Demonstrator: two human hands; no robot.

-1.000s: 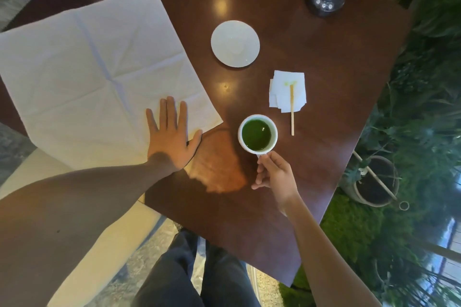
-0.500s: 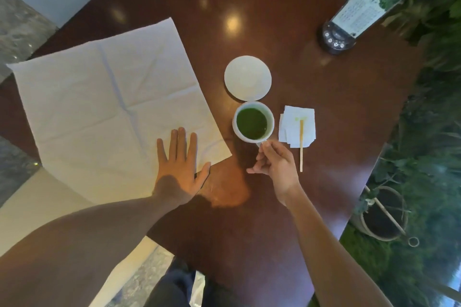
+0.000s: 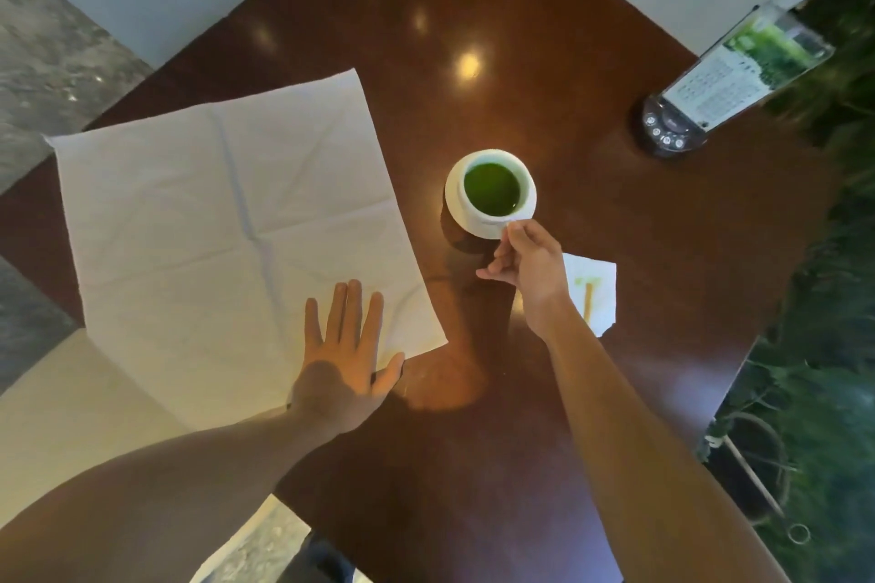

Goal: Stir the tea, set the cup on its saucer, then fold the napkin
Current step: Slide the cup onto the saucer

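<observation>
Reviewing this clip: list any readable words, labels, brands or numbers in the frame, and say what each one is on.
No text in this frame can be read.
Upright menu card on the dark round base: rows of small print under a green picture, too blurred to read.
Base buttons: marks too small to read.
Cup, saucer, large napkin, small stained tissue: no lettering visible.

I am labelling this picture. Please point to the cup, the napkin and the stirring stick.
cup (image 3: 492,188), head view, on the green tea surface.
napkin (image 3: 189,204), head view, middle of the sheet.
stirring stick (image 3: 589,303), head view, on its shaft.
</observation>
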